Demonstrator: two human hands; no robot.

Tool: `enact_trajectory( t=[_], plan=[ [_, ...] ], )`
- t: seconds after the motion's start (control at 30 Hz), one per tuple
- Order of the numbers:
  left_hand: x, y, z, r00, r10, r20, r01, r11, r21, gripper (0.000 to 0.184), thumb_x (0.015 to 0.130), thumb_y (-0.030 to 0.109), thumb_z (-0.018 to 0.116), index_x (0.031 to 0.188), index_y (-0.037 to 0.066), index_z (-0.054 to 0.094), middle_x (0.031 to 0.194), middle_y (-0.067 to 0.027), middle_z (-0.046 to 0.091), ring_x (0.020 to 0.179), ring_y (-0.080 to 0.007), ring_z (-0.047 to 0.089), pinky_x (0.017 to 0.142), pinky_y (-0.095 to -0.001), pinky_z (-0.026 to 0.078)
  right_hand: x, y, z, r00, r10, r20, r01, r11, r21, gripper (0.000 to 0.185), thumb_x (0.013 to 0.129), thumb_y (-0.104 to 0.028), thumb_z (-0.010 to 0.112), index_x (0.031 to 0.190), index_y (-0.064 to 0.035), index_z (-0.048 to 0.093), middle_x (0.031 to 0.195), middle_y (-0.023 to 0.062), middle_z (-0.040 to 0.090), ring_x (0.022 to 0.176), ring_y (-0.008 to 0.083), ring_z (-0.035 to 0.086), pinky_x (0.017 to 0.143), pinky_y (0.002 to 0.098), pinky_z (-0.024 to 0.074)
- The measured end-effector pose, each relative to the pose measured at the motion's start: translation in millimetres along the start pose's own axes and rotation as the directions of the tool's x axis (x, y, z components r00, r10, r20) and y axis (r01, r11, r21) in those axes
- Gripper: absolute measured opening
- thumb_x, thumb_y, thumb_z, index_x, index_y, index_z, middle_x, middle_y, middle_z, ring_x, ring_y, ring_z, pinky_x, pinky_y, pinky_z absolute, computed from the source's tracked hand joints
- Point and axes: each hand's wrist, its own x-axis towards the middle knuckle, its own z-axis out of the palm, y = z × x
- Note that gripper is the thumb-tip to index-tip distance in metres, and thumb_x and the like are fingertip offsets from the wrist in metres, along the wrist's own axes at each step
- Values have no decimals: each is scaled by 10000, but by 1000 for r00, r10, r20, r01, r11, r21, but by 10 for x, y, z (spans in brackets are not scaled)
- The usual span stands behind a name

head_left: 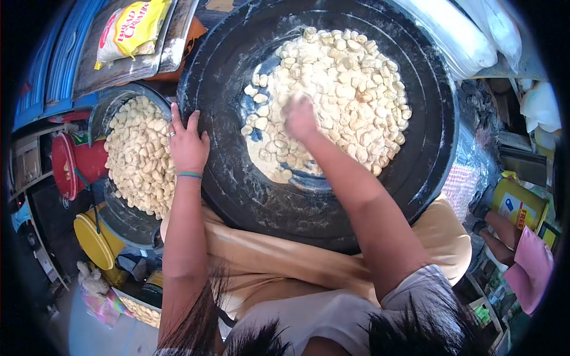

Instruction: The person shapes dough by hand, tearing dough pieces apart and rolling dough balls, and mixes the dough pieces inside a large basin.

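Observation:
A wide black basin (255, 204) rests across the person's lap. Heaped in it are small, rounded, pale pieces (362, 101), dusted with light crumbs or flour, possibly dough. My right hand (301, 120) is at the left part of this heap, smeared by motion; its fingers cannot be made out. Loose crumbs lie around it on the basin floor. My left hand (189, 148), with a ring and a green wristband, lies at the basin's left rim with its fingers spread. Just left of it, a second dark tub (127, 207) holds a heap of similar pieces (139, 154).
A yellow bread crumbs bag (133, 29) lies on a dark board at upper left. Red (65, 166) and yellow (95, 240) lidded containers stand at the left. Clear plastic bags (457, 35) lie at upper right. Another person's legs (502, 234) show at the right.

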Motion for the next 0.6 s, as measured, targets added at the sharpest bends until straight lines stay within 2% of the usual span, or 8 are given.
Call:
enact_trajectory(
  t=[0.1,0.17,0.2,0.27,0.4,0.47,0.57,0.6],
  plan=[
    [12,-16,10,1000,-7,6,7,999,-54,523,721,117,695,1219,161,543,1473,-180,228,1155,-417,463,921,-450,461,-193,-114,-53,963,-261,62,219,899,379,365,756,-118,597,1119,-133,631,1340,132,430,1178,316,466,998,404,388],
    [9,-33,14,1000,-9,4,9,995,-94,511,729,107,692,1215,163,545,1473,-174,229,1149,-419,467,905,-456,472,47,257,68,943,-174,-284,225,962,156,326,765,-110,565,1083,-117,639,1335,153,445,1129,286,525,982,460,385],
    [-7,-31,7,999,-30,24,32,996,-88,506,732,108,692,1213,169,547,1475,-168,227,1152,-416,467,898,-455,477,119,538,-120,958,14,-288,53,973,225,336,814,-172,558,1143,-132,611,1389,141,405,1200,296,466,1013,510,337],
    [11,5,-34,997,-61,52,65,995,-76,497,737,109,692,1208,181,552,1479,-155,223,1156,-410,467,886,-454,486,145,1017,-376,862,340,-377,-280,938,206,407,853,-277,554,1244,-164,538,1418,123,370,1268,299,385,1046,577,250],
    [8,-29,-9,999,-43,18,45,997,-70,487,741,112,688,1203,199,558,1489,-132,206,1143,-406,474,866,-443,505,-96,1095,229,813,151,-563,-226,972,-65,493,844,-378,576,1292,-206,463,1386,97,377,1262,290,365,1041,609,214],
    [11,-56,-3,1000,-28,11,29,997,-75,481,747,102,674,1207,177,556,1491,-137,200,1138,-410,474,882,-437,495,-269,1048,127,950,101,-296,-118,992,-38,491,816,-395,601,1238,-168,494,1303,133,431,1235,310,384,1035,562,265],
    [14,-31,-55,998,-33,48,38,995,-97,475,751,88,658,1210,148,551,1492,-144,195,1126,-409,479,907,-424,477,-333,1187,-307,999,17,-28,-12,985,173,504,768,-355,657,1217,-189,501,1258,93,447,1195,281,416,991,539,309],
    [13,-35,-53,999,-35,41,38,995,-89,474,751,90,658,1209,149,551,1493,-144,194,1124,-408,480,907,-424,477,-323,1278,-326,980,87,-178,-56,983,175,546,734,-382,690,1213,-192,511,1258,95,446,1175,272,436,950,504,349]
  ],
)
